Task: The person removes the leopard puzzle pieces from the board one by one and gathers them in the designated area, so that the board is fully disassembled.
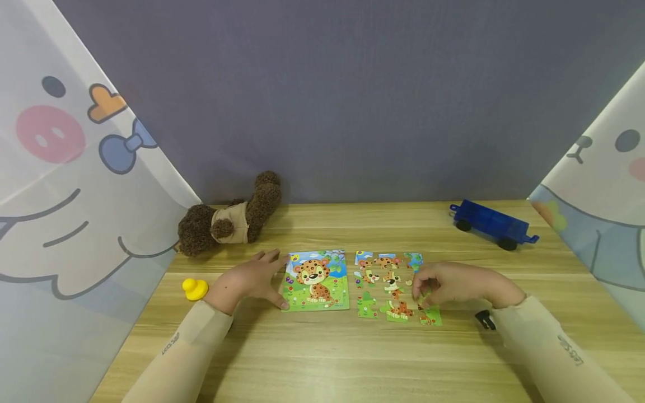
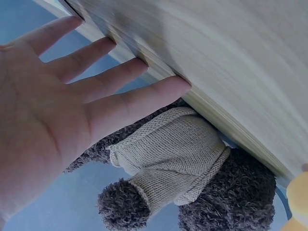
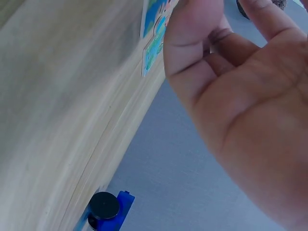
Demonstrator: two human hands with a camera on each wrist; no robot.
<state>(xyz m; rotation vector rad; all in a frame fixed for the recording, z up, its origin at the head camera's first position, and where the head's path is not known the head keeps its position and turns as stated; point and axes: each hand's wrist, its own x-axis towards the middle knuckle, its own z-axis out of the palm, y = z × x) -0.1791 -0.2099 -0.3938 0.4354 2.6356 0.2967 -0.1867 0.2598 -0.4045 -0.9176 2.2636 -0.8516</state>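
Note:
On the left lies a square picture board (image 1: 316, 284) showing a cartoon leopard under a blue sky. My left hand (image 1: 254, 280) rests at its left side with fingers spread, the thumb tip right at the lower left corner; the left wrist view shows straight fingers. To the right, several loose jigsaw pieces (image 1: 367, 305) lie in a rough square with gaps, bearing parts of the same leopard. Over their right side, my right hand (image 1: 443, 284) pinches a green puzzle piece (image 1: 426, 291) between thumb and curled fingers. In the right wrist view that piece is hidden behind the fingers.
A brown teddy bear (image 1: 232, 223) in a beige sweater lies at the back left, with a yellow toy duck (image 1: 195, 289) in front of it. A blue toy trailer (image 1: 491, 219) stands back right. A small black object (image 1: 485, 319) is beside my right sleeve. Panels surround the wooden table (image 1: 322, 358).

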